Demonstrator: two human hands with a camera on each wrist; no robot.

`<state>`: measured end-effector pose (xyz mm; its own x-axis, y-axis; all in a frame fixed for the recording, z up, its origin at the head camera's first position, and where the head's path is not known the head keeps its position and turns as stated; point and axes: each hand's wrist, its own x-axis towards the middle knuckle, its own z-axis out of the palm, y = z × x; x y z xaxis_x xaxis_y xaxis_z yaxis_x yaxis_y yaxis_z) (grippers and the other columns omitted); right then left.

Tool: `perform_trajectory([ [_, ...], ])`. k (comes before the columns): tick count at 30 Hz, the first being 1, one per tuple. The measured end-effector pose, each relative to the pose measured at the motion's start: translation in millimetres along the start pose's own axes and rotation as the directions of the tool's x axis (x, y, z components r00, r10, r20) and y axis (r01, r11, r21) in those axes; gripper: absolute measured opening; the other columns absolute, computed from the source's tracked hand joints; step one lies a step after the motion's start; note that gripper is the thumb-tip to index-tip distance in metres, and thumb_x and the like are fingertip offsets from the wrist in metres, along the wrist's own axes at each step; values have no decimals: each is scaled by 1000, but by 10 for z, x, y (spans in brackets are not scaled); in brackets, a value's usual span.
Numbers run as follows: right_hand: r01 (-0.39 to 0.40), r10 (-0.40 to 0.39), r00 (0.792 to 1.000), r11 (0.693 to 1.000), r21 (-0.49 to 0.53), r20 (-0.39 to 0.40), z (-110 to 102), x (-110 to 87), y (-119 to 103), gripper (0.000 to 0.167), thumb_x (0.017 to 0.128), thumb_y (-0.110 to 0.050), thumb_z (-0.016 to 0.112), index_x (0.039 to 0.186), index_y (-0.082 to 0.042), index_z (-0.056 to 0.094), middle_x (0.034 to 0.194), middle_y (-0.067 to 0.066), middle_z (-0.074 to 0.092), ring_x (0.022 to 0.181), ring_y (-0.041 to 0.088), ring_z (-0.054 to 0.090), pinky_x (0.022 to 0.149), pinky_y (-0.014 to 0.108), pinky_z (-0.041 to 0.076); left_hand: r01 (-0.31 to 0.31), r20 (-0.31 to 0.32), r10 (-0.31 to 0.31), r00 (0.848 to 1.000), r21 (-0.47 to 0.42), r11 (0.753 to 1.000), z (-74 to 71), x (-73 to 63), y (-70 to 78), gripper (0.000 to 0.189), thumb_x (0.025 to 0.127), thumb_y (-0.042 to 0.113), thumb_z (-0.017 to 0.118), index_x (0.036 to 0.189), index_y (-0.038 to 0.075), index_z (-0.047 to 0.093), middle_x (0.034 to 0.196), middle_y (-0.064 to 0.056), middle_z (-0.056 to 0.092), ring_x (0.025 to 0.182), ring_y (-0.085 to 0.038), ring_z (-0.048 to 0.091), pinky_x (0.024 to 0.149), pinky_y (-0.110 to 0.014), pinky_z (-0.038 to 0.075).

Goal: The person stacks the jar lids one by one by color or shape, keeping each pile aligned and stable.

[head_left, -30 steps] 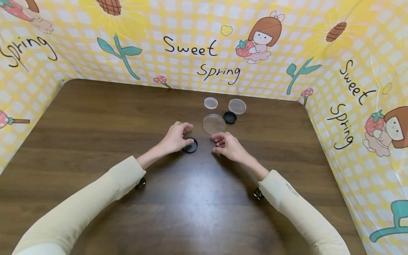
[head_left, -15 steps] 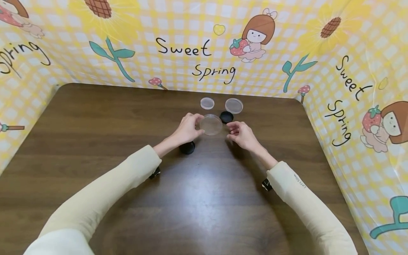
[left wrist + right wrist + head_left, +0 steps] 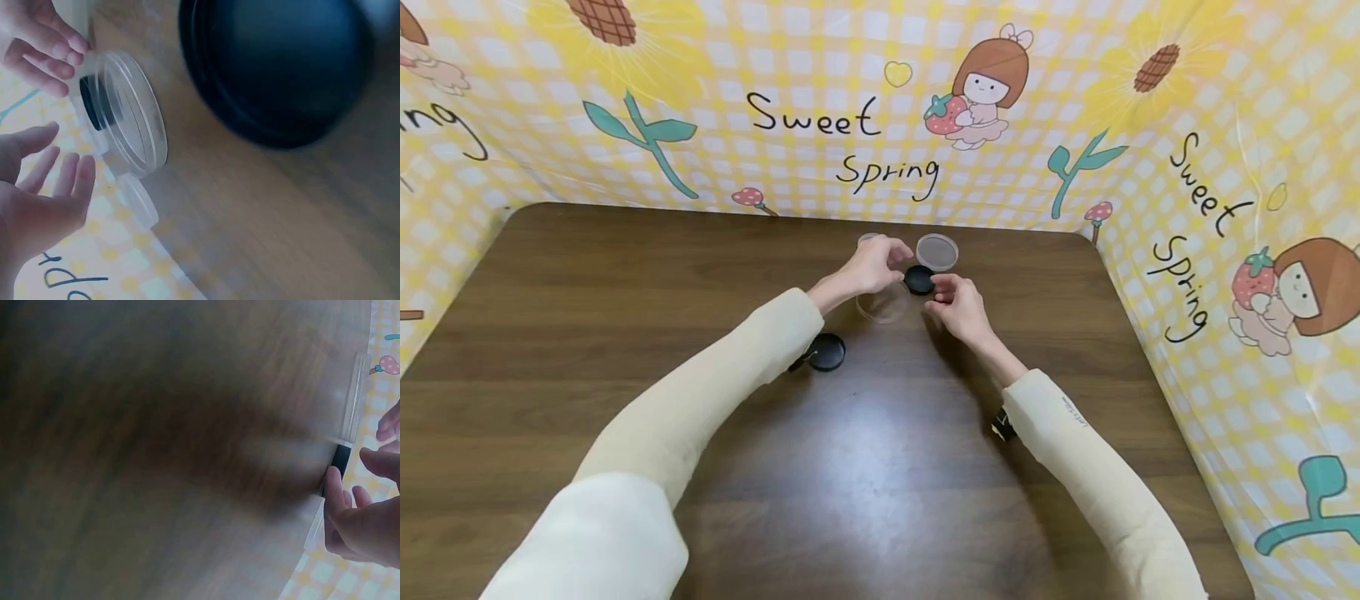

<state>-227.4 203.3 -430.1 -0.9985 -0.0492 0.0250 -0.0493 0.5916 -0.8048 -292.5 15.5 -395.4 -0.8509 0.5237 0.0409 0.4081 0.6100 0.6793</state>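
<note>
My left hand (image 3: 877, 265) hovers over the far side of a large clear petri dish (image 3: 886, 308), fingers parted and nothing between them. My right hand (image 3: 961, 307) has its fingertips right at the near right edge of a small black round lid (image 3: 918, 282), with its fingers loosely bent. In the right wrist view, an index fingertip overlaps that black lid (image 3: 338, 464). Another shallow black round lid (image 3: 827, 352) lies beside my left forearm; it fills the upper right of the left wrist view.
A medium clear dish (image 3: 937, 252) lies behind the black lid. A small clear dish (image 3: 870, 237) is mostly hidden by my left hand. The wooden table (image 3: 880, 467) ends at a patterned yellow cloth (image 3: 805, 50) at the back and sides.
My left hand has moved from the nearer black lid, past the large dish's left edge, to above its far side. My right hand has shifted forward and right to the farther black lid.
</note>
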Motion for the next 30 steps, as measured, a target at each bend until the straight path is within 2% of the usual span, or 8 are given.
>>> perform_trajectory([
  [4, -19, 20, 999, 1000, 11, -46, 10, 51, 30, 41, 83, 3, 71, 123, 5, 60, 115, 22, 60, 100, 31, 63, 90, 35, 50, 22, 25, -23, 999, 14, 1000, 19, 168, -69, 35, 86, 2, 69, 121, -1, 64, 114, -17, 66, 108, -27, 59, 102, -36, 35],
  [9, -76, 83, 992, 994, 76, -91, 15, 98, 74, 41, 84, 2, 72, 123, 4, 60, 114, 21, 64, 102, 30, 64, 90, 33, 50, 69, 51, -68, 996, -18, 997, 49, 295, -118, 32, 88, 2, 68, 120, -2, 64, 114, -16, 66, 107, -26, 59, 97, -35, 43],
  [11, -110, 128, 986, 981, 161, -103, 20, 105, 72, 43, 84, 2, 71, 125, 5, 59, 116, 22, 63, 104, 29, 62, 90, 32, 50, 80, 59, -78, 995, -30, 996, 65, 328, -118, 31, 88, 2, 68, 119, -1, 64, 113, -16, 66, 107, -26, 59, 96, -35, 44],
  [14, -155, 195, 975, 941, 302, -108, 36, 113, 59, 45, 85, 3, 70, 127, 6, 56, 119, 23, 59, 107, 26, 57, 90, 28, 47, 98, 71, -95, 993, -38, 994, 94, 361, -113, 29, 89, 3, 68, 118, -1, 65, 112, -15, 66, 107, -25, 59, 95, -34, 45],
  [16, -171, 220, 970, 923, 344, -109, 54, 118, 48, 45, 85, 4, 69, 127, 7, 56, 120, 23, 58, 108, 25, 55, 89, 27, 47, 104, 79, -102, 992, -31, 994, 109, 369, -115, 27, 89, 3, 68, 115, -1, 66, 111, -15, 67, 106, -25, 59, 95, -35, 45],
  [24, -178, 224, 968, 931, 317, -116, 84, 182, 41, 41, 83, 4, 70, 123, 6, 60, 116, 23, 62, 103, 25, 59, 85, 25, 48, 118, 64, -117, 991, -10, 993, 182, 450, -129, 22, 87, 3, 69, 109, 1, 70, 106, -15, 67, 102, -26, 59, 93, -35, 44],
  [30, -192, 224, 965, 958, 215, -134, 102, 214, 43, 41, 81, 5, 72, 121, 3, 62, 112, 20, 65, 102, 25, 62, 87, 27, 50, 131, 68, -131, 989, 7, 991, 236, 499, -100, 23, 86, 2, 70, 109, 1, 70, 104, -16, 68, 100, -26, 59, 93, -33, 44],
])
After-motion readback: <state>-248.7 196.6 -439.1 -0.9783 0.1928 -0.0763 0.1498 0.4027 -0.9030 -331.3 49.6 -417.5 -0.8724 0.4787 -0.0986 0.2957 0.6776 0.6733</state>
